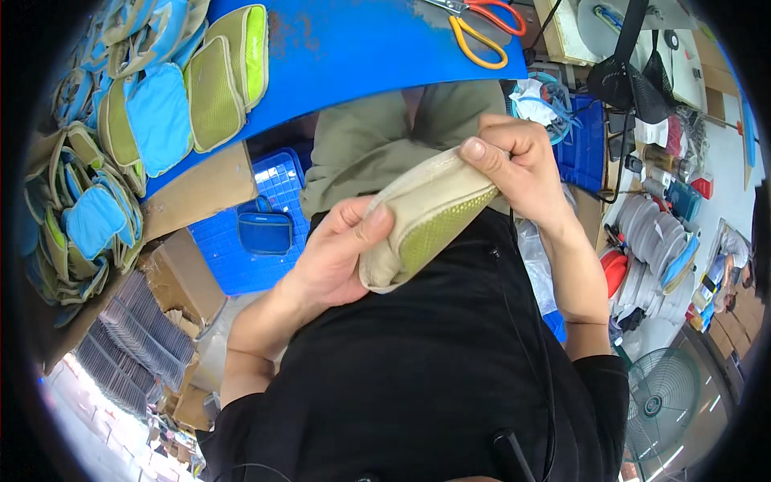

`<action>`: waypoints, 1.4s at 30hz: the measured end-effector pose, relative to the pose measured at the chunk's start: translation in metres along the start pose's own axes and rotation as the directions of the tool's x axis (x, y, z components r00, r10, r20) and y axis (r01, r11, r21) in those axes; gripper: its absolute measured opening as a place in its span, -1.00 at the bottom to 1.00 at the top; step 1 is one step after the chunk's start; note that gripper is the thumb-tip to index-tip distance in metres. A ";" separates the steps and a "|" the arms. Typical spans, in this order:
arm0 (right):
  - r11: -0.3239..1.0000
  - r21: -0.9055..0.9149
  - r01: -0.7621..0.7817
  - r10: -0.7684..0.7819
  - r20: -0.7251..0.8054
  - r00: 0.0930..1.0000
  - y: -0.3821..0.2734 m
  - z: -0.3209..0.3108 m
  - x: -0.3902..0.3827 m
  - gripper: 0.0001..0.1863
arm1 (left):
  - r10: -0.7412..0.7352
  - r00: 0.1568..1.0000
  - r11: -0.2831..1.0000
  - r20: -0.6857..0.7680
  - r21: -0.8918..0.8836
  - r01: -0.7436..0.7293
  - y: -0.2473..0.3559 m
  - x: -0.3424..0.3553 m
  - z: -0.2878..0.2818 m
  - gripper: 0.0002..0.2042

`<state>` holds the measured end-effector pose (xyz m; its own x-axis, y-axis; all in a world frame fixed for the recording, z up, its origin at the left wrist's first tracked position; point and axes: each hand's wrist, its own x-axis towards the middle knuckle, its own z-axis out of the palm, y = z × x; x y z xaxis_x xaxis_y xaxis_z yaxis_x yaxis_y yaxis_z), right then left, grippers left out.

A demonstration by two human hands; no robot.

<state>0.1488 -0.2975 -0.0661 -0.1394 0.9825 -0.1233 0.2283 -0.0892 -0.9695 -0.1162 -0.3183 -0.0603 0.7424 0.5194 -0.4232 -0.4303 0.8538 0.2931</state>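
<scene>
Held in front of my black shirt, above my lap, is a small beige fabric pouch [438, 210] with a green mesh panel and piped edges. My left hand [341, 251] grips its lower left end, thumb on top. At the upper right end, my right hand [518, 165] pinches the pouch's edge between thumb and bent fingers. The pouch is tilted, rising to the right. The fingers under it are partly hidden.
A blue table [353, 48] lies ahead, bearing scissors [474, 32] with red and yellow handles. Green-and-blue pouches [161, 116] pile up at its left, with another heap [88, 217] nearer. A dark blue pouch [265, 229] lies on a blue plastic surface. A fan [658, 402] stands at right.
</scene>
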 end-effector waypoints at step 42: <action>0.879 0.457 -0.137 0.236 -0.167 0.957 0.017 -0.018 0.027 -0.53 | 0.305 0.952 0.733 -0.007 0.640 -0.230 0.031 0.102 -0.021 -0.75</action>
<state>0.1665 -0.2691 -0.0826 0.0814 0.9467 -0.3117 -0.2211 -0.2878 -0.9318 -0.0645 -0.2379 -0.1130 0.5722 0.7552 -0.3198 -0.1578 0.4840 0.8607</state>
